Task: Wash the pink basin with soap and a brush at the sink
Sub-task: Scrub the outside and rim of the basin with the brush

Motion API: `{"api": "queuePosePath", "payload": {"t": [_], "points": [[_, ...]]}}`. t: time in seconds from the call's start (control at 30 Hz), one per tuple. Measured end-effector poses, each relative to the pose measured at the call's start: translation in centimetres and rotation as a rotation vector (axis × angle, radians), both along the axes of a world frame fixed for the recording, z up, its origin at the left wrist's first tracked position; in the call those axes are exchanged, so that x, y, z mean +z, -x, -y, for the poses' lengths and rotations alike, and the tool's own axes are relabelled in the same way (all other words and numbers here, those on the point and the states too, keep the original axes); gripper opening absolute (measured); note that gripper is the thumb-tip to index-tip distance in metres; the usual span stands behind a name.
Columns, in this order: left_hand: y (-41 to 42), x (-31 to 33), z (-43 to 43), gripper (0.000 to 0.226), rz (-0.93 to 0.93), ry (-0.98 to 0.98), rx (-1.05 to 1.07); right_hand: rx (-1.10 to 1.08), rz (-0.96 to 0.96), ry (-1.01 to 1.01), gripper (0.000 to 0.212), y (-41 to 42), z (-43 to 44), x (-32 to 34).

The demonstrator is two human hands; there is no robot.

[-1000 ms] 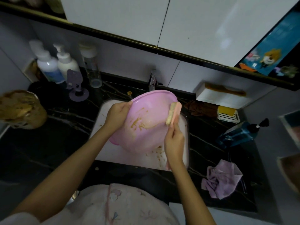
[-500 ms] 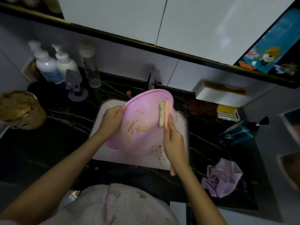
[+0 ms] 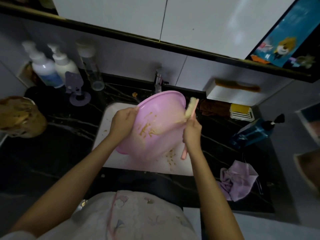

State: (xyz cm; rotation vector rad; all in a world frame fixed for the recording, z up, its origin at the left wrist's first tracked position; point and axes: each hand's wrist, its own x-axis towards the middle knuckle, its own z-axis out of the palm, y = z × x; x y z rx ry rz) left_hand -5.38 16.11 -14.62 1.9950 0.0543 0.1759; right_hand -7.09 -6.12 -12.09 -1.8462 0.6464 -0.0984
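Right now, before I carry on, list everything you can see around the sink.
White sink: 1, white, set in black counter.
Pink plastic basin: 1, pink, tilted over sink, brown-smeared.
Pink-handled scrubbing brush: 1, pale bristles, at basin's right rim.
Chrome tap: 1, silver, behind basin.
White pump bottles: 2, white, back left.
Clear capped bottle: 1, clear, beside them.
Blue pump bottle: 1, blue, right counter.
Lilac crumpled cloth: 1, lilac, front right.
Yellow soap bar: 1, yellow, white dish, right.
Left hand: grip on basin's left rim.
Right hand: grip on brush handle.
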Motion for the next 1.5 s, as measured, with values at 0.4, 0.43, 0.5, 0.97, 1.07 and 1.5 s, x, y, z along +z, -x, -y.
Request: {"api": "queuePosePath", "payload": {"t": [0.4, 0.43, 0.5, 0.97, 1.07, 1.5], "points": [[0.2, -0.1, -0.4, 0.054, 0.032, -0.061, -0.038, 0.260, 0.008, 0.057, 0.037, 4.0, -1.1, 2.9], [0.4, 0.1, -0.1, 0.055, 0.024, -0.060, -0.051, 0.320, 0.029, 0.210, 0.040, 3.9, -1.1, 2.8], [0.5, 0.1, 0.2, 0.055, 0.019, -0.048, -0.047, 0.262, -0.020, 0.416, 0.043, 3.1, 0.1, 1.7], [0.4, -0.4, -1.5, 0.053, 0.035, -0.036, -0.003, 0.360, -0.281, 0.559, 0.050, 3.1, 2.2, 3.1], [0.4, -0.4, -1.2, 0.061, 0.041, -0.033, -0.008, 0.443, -0.185, 0.614, 0.050, 3.3, 1.1, 4.6], [-0.1, 0.0, -0.6, 0.060, -0.005, -0.057, -0.067, 0.657, -0.067, 0.962, 0.052, 2.8, -2.0, 6.9]]}}
